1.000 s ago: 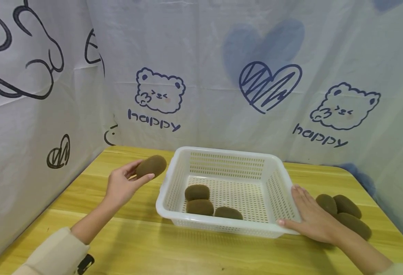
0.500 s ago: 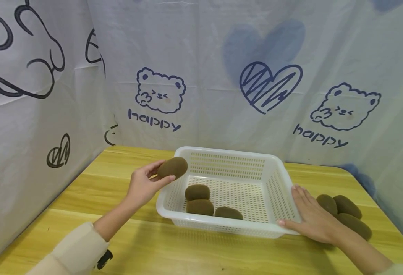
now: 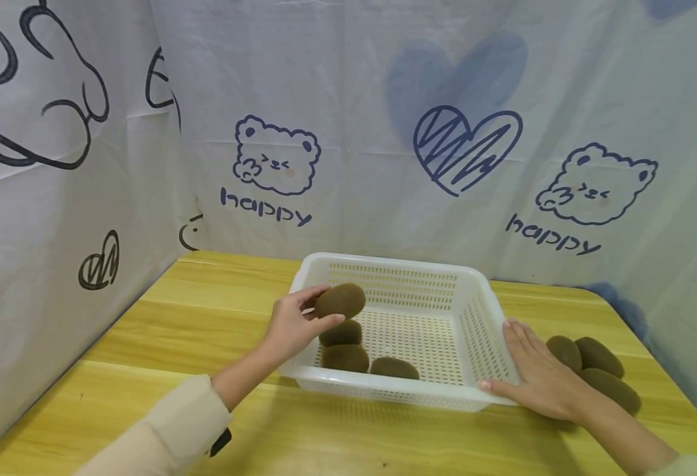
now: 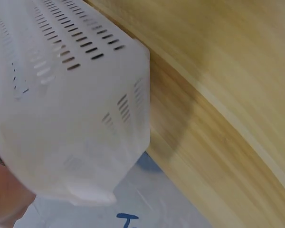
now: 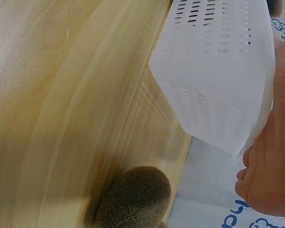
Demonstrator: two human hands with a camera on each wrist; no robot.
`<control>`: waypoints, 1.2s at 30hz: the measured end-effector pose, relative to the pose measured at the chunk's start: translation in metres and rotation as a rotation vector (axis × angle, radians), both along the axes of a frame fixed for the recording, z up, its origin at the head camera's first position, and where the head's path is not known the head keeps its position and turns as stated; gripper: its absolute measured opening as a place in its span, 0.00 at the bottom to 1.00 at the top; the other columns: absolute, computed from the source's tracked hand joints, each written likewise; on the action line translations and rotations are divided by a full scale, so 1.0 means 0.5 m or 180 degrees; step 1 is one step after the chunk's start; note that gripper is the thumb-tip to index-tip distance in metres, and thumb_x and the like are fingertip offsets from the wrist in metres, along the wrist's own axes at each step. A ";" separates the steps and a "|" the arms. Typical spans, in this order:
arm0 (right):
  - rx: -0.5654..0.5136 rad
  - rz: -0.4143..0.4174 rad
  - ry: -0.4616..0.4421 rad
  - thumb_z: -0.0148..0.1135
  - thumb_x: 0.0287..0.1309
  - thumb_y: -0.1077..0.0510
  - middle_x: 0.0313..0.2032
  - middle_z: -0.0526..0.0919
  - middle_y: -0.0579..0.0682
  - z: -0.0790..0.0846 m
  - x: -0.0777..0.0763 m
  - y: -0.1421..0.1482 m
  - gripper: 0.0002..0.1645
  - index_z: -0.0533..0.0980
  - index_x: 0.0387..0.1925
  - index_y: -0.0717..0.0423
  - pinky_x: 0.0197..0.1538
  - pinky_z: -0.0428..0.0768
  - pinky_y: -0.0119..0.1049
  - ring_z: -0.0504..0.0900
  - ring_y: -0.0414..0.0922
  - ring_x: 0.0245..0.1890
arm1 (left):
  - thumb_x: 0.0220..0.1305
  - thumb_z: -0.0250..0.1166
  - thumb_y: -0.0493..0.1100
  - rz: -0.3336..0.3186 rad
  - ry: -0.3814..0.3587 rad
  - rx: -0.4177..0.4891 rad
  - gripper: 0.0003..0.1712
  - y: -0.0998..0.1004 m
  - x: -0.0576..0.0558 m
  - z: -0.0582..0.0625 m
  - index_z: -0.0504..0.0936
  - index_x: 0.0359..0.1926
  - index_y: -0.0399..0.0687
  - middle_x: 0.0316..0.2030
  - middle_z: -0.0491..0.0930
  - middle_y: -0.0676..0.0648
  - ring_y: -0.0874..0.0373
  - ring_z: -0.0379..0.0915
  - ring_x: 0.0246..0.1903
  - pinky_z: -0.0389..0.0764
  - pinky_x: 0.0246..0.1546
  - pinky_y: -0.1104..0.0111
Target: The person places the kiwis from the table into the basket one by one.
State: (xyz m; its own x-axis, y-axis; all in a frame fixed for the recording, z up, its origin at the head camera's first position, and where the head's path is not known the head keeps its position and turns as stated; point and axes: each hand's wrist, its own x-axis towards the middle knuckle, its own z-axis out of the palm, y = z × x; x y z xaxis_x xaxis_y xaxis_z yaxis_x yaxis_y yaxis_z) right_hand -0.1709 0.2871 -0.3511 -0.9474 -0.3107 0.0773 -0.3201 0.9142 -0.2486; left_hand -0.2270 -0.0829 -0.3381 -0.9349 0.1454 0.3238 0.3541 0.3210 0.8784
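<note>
My left hand (image 3: 291,325) pinches a brown fuzzy kiwi (image 3: 341,301) between thumb and fingers, above the left part of a white plastic basket (image 3: 396,391). Below it, 3 kiwis lie in the basket: one at the back (image 3: 340,333), another in front of that (image 3: 345,357), and a third to the right (image 3: 394,368) by the front wall. With thumb and fingers over the rim, my right hand (image 3: 541,377) holds the basket's right front corner. The left wrist view shows mostly the basket's outer wall (image 4: 80,114); the held kiwi is almost wholly out of it.
Several kiwis (image 3: 600,357) lie on the wooden table (image 3: 205,317) right of the basket, partly behind my right hand. One kiwi (image 5: 135,197) shows large in the right wrist view. A printed cloth (image 3: 360,198) hangs along the table's back and left sides.
My left hand has carried the kiwi rightward, from the table left of the basket over the rim to above the kiwis inside. The right hand and basket have stayed in place.
</note>
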 end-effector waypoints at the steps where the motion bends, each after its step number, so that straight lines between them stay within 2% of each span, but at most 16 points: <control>1: 0.0000 -0.0003 0.0001 0.59 0.51 0.34 0.69 0.42 0.73 0.000 0.000 0.000 0.63 0.42 0.68 0.75 0.65 0.50 0.65 0.45 0.68 0.68 | 0.49 0.71 0.36 -0.0020 0.0011 -0.0012 0.28 0.007 -0.001 -0.002 0.77 0.53 0.35 0.48 0.79 0.36 0.45 0.78 0.48 0.81 0.47 0.62; 7: -0.0006 -0.0013 -0.0012 0.59 0.51 0.34 0.69 0.42 0.73 0.000 -0.001 -0.001 0.63 0.42 0.68 0.75 0.66 0.49 0.65 0.45 0.68 0.68 | 0.49 0.71 0.34 -0.0272 0.0040 -0.0138 0.27 0.043 -0.012 -0.017 0.77 0.51 0.30 0.47 0.80 0.34 0.44 0.79 0.45 0.83 0.43 0.65; 15: -0.0011 0.0000 -0.0020 0.59 0.51 0.35 0.69 0.42 0.73 -0.002 -0.002 -0.002 0.63 0.42 0.68 0.75 0.66 0.50 0.65 0.45 0.68 0.68 | 0.50 0.71 0.37 -0.0457 0.0042 -0.0604 0.28 0.079 -0.024 -0.023 0.76 0.52 0.30 0.47 0.80 0.35 0.45 0.79 0.45 0.83 0.41 0.63; 19: -0.0015 0.0004 -0.0021 0.59 0.51 0.35 0.69 0.42 0.73 -0.002 -0.001 -0.001 0.63 0.42 0.68 0.75 0.65 0.50 0.66 0.44 0.69 0.68 | 0.52 0.70 0.39 -0.0642 0.0059 -0.0925 0.28 0.098 -0.028 -0.022 0.75 0.53 0.30 0.49 0.79 0.35 0.46 0.78 0.45 0.81 0.43 0.62; 24: -0.0023 0.0002 -0.0024 0.59 0.51 0.35 0.69 0.42 0.74 -0.001 -0.001 -0.001 0.63 0.42 0.68 0.75 0.65 0.50 0.66 0.45 0.69 0.68 | 0.53 0.69 0.38 -0.0935 0.0063 -0.1355 0.29 0.121 -0.034 -0.022 0.73 0.55 0.28 0.54 0.76 0.34 0.43 0.74 0.52 0.77 0.52 0.57; 28: -0.0018 -0.0001 -0.0017 0.59 0.51 0.35 0.68 0.43 0.74 0.000 0.000 -0.002 0.63 0.42 0.68 0.75 0.64 0.50 0.67 0.45 0.69 0.68 | 0.54 0.68 0.37 -0.1084 0.0008 -0.1762 0.30 0.140 -0.043 -0.025 0.71 0.56 0.27 0.55 0.75 0.34 0.43 0.72 0.55 0.75 0.56 0.58; 32: -0.0011 -0.0025 -0.0046 0.59 0.51 0.35 0.68 0.43 0.74 0.000 0.000 -0.002 0.63 0.42 0.68 0.75 0.64 0.50 0.68 0.45 0.69 0.68 | 0.56 0.66 0.38 -0.1142 -0.0106 -0.2187 0.30 0.160 -0.052 -0.031 0.70 0.57 0.28 0.56 0.74 0.35 0.45 0.70 0.57 0.73 0.58 0.60; 36: 0.0006 -0.0040 -0.0061 0.59 0.51 0.34 0.68 0.43 0.74 -0.001 0.000 -0.004 0.64 0.42 0.68 0.75 0.64 0.50 0.68 0.45 0.70 0.68 | 0.59 0.64 0.40 -0.1076 -0.0251 -0.2475 0.30 0.172 -0.059 -0.036 0.68 0.60 0.30 0.59 0.71 0.37 0.45 0.66 0.60 0.71 0.61 0.60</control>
State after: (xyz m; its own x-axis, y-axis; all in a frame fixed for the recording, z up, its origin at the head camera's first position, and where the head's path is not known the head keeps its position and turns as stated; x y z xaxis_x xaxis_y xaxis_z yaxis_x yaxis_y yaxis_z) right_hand -0.1711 0.2852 -0.3514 -0.9525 -0.2989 0.0586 -0.3038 0.9185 -0.2530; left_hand -0.2566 0.0034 -0.3562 -0.8168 0.5749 -0.0480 0.4866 0.7313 0.4780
